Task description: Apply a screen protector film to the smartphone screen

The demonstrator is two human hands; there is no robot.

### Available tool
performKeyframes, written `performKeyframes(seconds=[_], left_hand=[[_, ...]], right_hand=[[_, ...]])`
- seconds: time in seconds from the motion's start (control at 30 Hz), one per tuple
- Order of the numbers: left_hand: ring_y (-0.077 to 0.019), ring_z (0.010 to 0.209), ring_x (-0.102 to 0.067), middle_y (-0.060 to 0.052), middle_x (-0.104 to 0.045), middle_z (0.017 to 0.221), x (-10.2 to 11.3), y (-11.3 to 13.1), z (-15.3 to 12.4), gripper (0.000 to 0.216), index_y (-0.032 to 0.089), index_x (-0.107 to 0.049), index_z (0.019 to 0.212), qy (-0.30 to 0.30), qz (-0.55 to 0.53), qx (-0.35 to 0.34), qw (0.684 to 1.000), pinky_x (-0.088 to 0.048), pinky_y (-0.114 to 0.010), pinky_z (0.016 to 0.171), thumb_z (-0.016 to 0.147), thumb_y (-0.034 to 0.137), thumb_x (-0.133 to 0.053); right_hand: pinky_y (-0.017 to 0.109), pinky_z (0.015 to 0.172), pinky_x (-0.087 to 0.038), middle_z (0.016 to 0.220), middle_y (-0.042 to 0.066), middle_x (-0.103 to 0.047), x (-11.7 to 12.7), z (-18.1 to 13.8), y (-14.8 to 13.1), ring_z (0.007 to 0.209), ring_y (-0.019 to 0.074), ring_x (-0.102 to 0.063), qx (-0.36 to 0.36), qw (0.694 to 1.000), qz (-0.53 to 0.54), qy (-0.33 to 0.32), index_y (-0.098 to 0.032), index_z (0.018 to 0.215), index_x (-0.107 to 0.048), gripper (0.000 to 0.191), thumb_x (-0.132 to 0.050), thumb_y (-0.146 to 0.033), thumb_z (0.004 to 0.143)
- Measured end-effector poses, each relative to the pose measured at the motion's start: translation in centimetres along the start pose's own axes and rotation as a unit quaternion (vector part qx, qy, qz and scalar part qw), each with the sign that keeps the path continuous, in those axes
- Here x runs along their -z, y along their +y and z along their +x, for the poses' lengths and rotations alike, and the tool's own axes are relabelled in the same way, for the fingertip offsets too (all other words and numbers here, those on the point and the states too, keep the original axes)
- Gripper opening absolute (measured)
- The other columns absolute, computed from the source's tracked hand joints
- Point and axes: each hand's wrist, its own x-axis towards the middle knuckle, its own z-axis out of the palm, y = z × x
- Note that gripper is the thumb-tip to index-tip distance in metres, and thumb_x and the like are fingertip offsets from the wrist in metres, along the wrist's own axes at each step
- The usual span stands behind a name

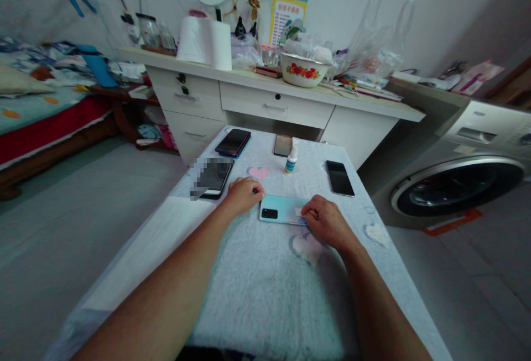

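A light blue smartphone (pixel 284 204) lies back up on the cloth-covered table, its dark camera block (pixel 269 213) towards the left. My left hand (pixel 245 192) is closed, with its fingertips at the phone's upper left corner. Over the phone's right end, my right hand (pixel 326 217) is pinched at a small white piece (pixel 298 212) on the phone's back; whether this is a label or a scrap of wipe I cannot tell. That hand hides the phone's right end. Beyond the phone stands a small white spray bottle (pixel 291 162) with a blue and yellow label.
Other phones lie around: a black one (pixel 340 178) at right, a dark one (pixel 233 142) at far left, a smaller one (pixel 283 145) at the back. A partly blurred device (pixel 218 176) is near my left hand. A white desk (pixel 276 108) stands behind; a washing machine (pixel 456 156) is right.
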Motion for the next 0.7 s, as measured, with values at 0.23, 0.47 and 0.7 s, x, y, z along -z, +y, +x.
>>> performKeyframes(seconds=[0.23, 0.47, 0.7], left_hand=[[-0.0234, 0.098, -0.058, -0.002, -0.070, 0.095, -0.1, -0.2, 0.1, 0.018, 0.024, -0.072, 0.080, 0.001, 0.007, -0.003, 1.000, -0.041, -0.035, 0.087, 0.078, 0.032, -0.057], [-0.0231, 0.099, -0.058, -0.002, -0.070, 0.097, -0.1, 0.0, 0.0, 0.018, 0.024, -0.072, 0.081, -0.001, 0.005, 0.000, 1.000, -0.041, -0.035, 0.087, 0.078, 0.032, -0.056], [-0.0230, 0.098, -0.058, -0.002, -0.070, 0.096, 0.0, 0.0, 0.0, 0.017, 0.024, -0.072, 0.080, -0.002, -0.002, 0.003, 1.000, -0.041, -0.035, 0.087, 0.077, 0.032, -0.057]], right_hand=[[0.025, 0.068, -0.038, 0.079, 0.004, -0.060, 0.4, 0.0, 1.0, 0.071, 0.0137, -0.056, -0.034, 0.999, -0.029, 0.011, -0.016, 0.075, -0.071, 0.022, -0.051, -0.007, 0.077], [0.025, 0.074, -0.041, 0.087, 0.005, -0.060, -0.4, 0.3, 0.1, 0.077, 0.0134, -0.057, -0.016, 1.000, -0.007, 0.021, -0.015, 0.085, -0.071, 0.021, -0.052, -0.008, 0.084], [0.026, 0.078, -0.043, 0.092, 0.006, -0.060, -0.9, 0.7, -0.7, 0.082, 0.0144, -0.058, -0.003, 1.000, -0.003, 0.013, -0.015, 0.089, -0.071, 0.022, -0.051, -0.007, 0.087]])
